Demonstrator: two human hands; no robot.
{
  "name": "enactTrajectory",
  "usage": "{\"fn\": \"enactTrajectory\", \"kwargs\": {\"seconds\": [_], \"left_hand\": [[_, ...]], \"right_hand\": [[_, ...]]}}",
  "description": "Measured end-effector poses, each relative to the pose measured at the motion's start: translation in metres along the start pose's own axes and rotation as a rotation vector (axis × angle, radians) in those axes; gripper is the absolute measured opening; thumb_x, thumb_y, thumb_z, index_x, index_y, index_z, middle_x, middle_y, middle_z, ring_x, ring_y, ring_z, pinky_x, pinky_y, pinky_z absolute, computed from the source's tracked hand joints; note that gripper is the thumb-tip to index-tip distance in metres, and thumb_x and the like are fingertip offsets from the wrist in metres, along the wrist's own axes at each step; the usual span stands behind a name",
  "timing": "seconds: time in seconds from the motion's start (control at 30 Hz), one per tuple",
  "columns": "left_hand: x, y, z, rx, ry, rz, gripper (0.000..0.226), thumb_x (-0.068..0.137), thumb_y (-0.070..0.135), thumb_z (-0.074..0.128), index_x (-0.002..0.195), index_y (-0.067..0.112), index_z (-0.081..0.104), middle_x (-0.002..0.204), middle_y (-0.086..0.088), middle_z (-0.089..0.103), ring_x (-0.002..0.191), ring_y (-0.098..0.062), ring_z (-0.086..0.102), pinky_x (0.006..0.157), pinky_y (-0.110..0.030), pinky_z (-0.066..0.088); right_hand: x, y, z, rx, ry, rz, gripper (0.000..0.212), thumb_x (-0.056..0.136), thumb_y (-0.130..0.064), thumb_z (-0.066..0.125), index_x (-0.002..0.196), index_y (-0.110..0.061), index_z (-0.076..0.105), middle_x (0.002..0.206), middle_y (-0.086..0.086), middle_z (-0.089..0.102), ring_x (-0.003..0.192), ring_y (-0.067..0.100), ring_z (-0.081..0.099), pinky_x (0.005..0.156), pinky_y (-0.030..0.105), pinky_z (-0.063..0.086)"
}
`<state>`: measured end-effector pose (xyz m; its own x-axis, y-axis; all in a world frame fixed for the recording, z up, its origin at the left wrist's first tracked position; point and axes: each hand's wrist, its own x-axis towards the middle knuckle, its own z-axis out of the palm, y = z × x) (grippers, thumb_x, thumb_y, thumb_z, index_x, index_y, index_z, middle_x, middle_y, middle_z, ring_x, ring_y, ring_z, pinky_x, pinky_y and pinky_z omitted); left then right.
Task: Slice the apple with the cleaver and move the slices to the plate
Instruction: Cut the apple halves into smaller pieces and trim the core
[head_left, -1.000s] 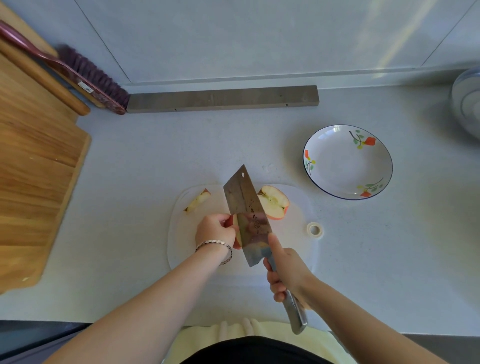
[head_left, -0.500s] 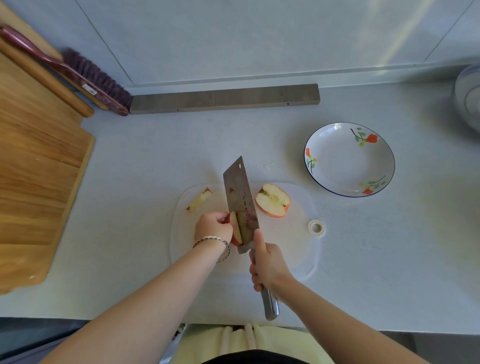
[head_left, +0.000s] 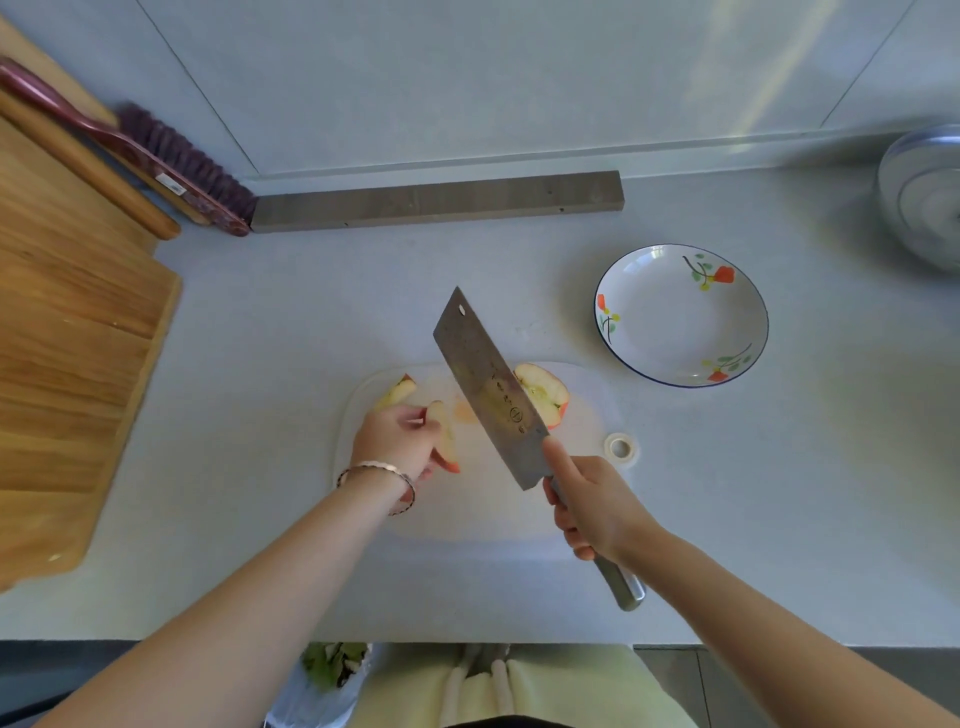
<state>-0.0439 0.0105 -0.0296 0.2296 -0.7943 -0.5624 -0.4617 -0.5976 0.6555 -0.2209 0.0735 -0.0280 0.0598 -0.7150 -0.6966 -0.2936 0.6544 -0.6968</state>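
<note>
Pale counter (head_left: 260, 338), white board (head_left: 467, 514) at centre. Pinching cut apple slice (head_left: 447, 441) in left hand (head_left: 395, 441), probably bound for plate (head_left: 675, 322), upper right; gripping cleaver (head_left: 483, 384) in right hand (head_left: 597, 514), blade tilting clear of fingers.

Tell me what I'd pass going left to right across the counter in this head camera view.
wooden board → left hand holding an apple slice → cleaver → tape roll → plate → metal bowl
</note>
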Motion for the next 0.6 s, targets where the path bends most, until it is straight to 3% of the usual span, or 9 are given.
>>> {"fn": "enactTrajectory", "kwargs": {"seconds": [0.03, 0.1, 0.17, 0.23, 0.3, 0.37, 0.43, 0.5, 0.6], "left_hand": [[0.001, -0.004, 0.005, 0.227, 0.004, 0.112, 0.031, 0.091, 0.02, 0.046, 0.066, 0.015, 0.063, 0.074, -0.006, 0.073, 0.074, -0.03, 0.068, 0.073, -0.035, 0.055], [-0.003, -0.009, 0.017, 0.622, -0.025, 0.253, 0.033, 0.094, 0.031, 0.038, 0.078, 0.016, 0.063, 0.076, -0.004, 0.073, 0.086, -0.024, 0.067, 0.085, -0.033, 0.052], [-0.004, -0.011, 0.031, 0.899, -0.057, 0.32, 0.031, 0.095, 0.035, 0.037, 0.105, 0.015, 0.058, 0.102, -0.007, 0.066, 0.097, -0.026, 0.064, 0.086, -0.034, 0.049], [-0.006, -0.011, 0.038, 1.052, -0.083, 0.336, 0.036, 0.095, 0.039, 0.042, 0.118, 0.013, 0.05, 0.118, -0.009, 0.054, 0.105, -0.027, 0.059, 0.085, -0.035, 0.046], [-0.012, -0.011, 0.033, 1.027, -0.092, 0.344, 0.039, 0.093, 0.044, 0.044, 0.118, 0.015, 0.05, 0.119, -0.007, 0.051, 0.106, -0.025, 0.057, 0.082, -0.034, 0.047], [-0.021, -0.015, 0.016, 0.899, 0.027, 0.406, 0.031, 0.092, 0.039, 0.047, 0.112, 0.017, 0.056, 0.113, -0.004, 0.057, 0.101, -0.024, 0.061, 0.075, -0.032, 0.047], [-0.031, -0.017, -0.006, 0.621, 0.335, 0.641, 0.018, 0.086, 0.025, 0.052, 0.092, 0.015, 0.065, 0.091, -0.002, 0.067, 0.079, -0.023, 0.065, 0.056, -0.028, 0.045], [-0.036, -0.01, -0.028, 0.421, 0.606, 0.982, 0.012, 0.079, 0.02, 0.051, 0.075, 0.016, 0.062, 0.069, 0.0, 0.063, 0.064, -0.015, 0.054, 0.046, -0.025, 0.037], [-0.028, 0.012, -0.049, 0.43, 0.52, 1.256, 0.003, 0.079, 0.022, 0.056, 0.078, 0.022, 0.059, 0.068, 0.001, 0.061, 0.071, -0.011, 0.046, 0.053, -0.019, 0.037]], "right_hand": [[-0.002, -0.001, -0.004, 0.005, 0.016, -0.022, 0.054, 0.095, -0.056, 0.031, 0.063, -0.013, 0.038, 0.048, -0.001, 0.034, 0.034, 0.009, 0.028, 0.038, 0.018, 0.027], [-0.007, -0.003, -0.011, -0.042, 0.066, -0.078, 0.053, 0.094, -0.056, 0.034, 0.062, -0.013, 0.037, 0.047, -0.001, 0.034, 0.036, 0.012, 0.029, 0.041, 0.021, 0.027], [-0.012, -0.004, -0.016, -0.185, 0.13, -0.16, 0.052, 0.093, -0.055, 0.035, 0.064, -0.012, 0.037, 0.053, 0.003, 0.035, 0.046, 0.016, 0.032, 0.051, 0.026, 0.03], [-0.015, -0.006, -0.02, -0.326, 0.19, -0.216, 0.052, 0.093, -0.054, 0.037, 0.061, -0.014, 0.031, 0.058, 0.005, 0.033, 0.052, 0.015, 0.03, 0.053, 0.027, 0.027], [-0.019, -0.011, -0.024, -0.477, 0.256, -0.257, 0.054, 0.093, -0.054, 0.039, 0.058, -0.015, 0.024, 0.056, 0.002, 0.029, 0.052, 0.014, 0.027, 0.05, 0.028, 0.022], [-0.02, -0.015, -0.027, -0.632, 0.298, -0.296, 0.055, 0.091, -0.056, 0.041, 0.057, -0.016, 0.026, 0.053, 0.0, 0.031, 0.051, 0.017, 0.029, 0.048, 0.029, 0.022], [-0.019, -0.02, -0.03, -0.791, 0.321, -0.318, 0.05, 0.089, -0.06, 0.041, 0.06, -0.02, 0.039, 0.057, -0.001, 0.042, 0.055, 0.018, 0.041, 0.048, 0.027, 0.027], [-0.016, -0.027, -0.031, -0.972, 0.331, -0.34, 0.049, 0.087, -0.066, 0.037, 0.077, -0.021, 0.053, 0.069, 0.0, 0.052, 0.069, 0.023, 0.054, 0.054, 0.027, 0.035], [-0.008, -0.037, -0.03, -1.227, 0.294, -0.421, 0.052, 0.086, -0.07, 0.033, 0.086, -0.02, 0.048, 0.084, 0.004, 0.063, 0.089, 0.028, 0.062, 0.064, 0.029, 0.035]]}}
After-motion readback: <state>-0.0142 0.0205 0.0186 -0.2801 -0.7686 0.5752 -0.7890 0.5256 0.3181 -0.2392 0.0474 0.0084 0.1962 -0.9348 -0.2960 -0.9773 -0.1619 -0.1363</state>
